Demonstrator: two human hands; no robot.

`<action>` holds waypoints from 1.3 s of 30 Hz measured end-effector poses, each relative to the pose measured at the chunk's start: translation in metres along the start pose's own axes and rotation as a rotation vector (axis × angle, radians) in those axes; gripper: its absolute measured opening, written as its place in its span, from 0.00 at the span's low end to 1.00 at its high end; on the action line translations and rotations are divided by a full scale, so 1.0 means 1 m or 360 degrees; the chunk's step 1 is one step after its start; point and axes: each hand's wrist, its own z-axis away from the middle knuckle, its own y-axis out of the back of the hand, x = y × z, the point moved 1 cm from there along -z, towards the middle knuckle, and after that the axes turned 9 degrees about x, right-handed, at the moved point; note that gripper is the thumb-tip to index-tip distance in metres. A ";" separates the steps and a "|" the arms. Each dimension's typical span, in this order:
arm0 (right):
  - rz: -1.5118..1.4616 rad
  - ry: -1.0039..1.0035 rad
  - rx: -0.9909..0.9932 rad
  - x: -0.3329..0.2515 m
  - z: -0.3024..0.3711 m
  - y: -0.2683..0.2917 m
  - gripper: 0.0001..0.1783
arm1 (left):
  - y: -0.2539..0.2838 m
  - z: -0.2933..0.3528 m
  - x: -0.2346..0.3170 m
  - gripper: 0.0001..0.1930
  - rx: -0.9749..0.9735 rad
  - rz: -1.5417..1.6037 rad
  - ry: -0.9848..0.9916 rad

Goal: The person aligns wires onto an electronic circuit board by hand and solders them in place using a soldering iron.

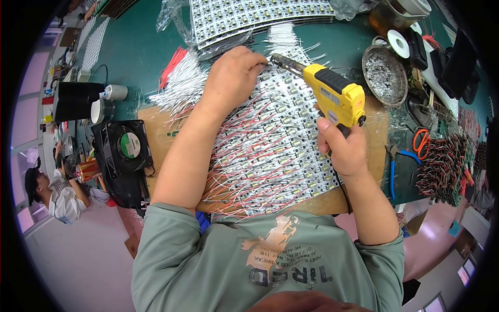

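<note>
At mid-frame, the white circuit-board panel [302, 134] is best kept flat, thin flexible wires [239, 171] being fanned across it. At its upper left, the grip of the left hand [234, 75] is pressed together, on what cannot be told; the yellow plastic soldering gun [334, 87], clasped by the right hand [344, 148], should be steadied for brief contact

Brown flat wooden board [378, 135] on green table [140, 57], nr its front edge. Rows of white rectangular circuit boards [293, 140] on board; thin red & white wires [241, 148] over their L side. Yellow-and-black soldering gun [338, 88] in R hand [347, 148], above rows' far R part. Behind rows: stacked white circuit panels [260, 15]. L of board: black square fan [112, 148]. R of board: blue-handled metal pliers [392, 174], then orange-handled scissors [427, 139]. Round metal dish [365, 78] behind pliers, R of gun.
</note>
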 end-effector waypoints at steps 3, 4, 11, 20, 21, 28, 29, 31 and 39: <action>-0.0056 0.0013 0.0014 0.003 0.002 0.000 0.18 | 0.000 0.001 0.000 0.06 -0.0009 -0.0001 0.0015; -0.0148 0.0023 0.0031 0.003 0.002 0.000 0.18 | 0.000 0.000 0.000 0.06 -0.0011 -0.0006 0.0020; -0.0125 -0.0046 -0.0011 0.001 0.001 0.002 0.19 | 0.001 -0.001 0.002 0.07 -0.0006 0.0017 0.0001; -0.0235 0.0011 0.0034 -0.001 0.004 0.001 0.20 | -0.001 0.002 0.002 0.07 0.0082 -0.0045 -0.0126; -0.0249 0.0018 0.0007 -0.001 0.005 0.002 0.20 | 0.001 0.002 0.004 0.07 0.0109 -0.0106 -0.0201; -0.0193 -0.0056 0.0066 0.002 0.016 0.008 0.18 | 0.000 0.008 0.009 0.07 0.0129 -0.0143 -0.0319; -0.0195 -0.0057 0.0063 0.002 0.017 0.008 0.18 | 0.001 0.008 0.008 0.07 0.0128 -0.0146 -0.0317; -0.0198 0.0031 0.0046 0.000 0.020 0.007 0.19 | 0.000 0.007 0.008 0.07 0.0123 -0.0149 -0.0353; -0.0168 -0.0028 0.0032 0.005 0.021 0.008 0.23 | 0.000 0.005 0.006 0.07 0.0054 -0.0154 -0.0385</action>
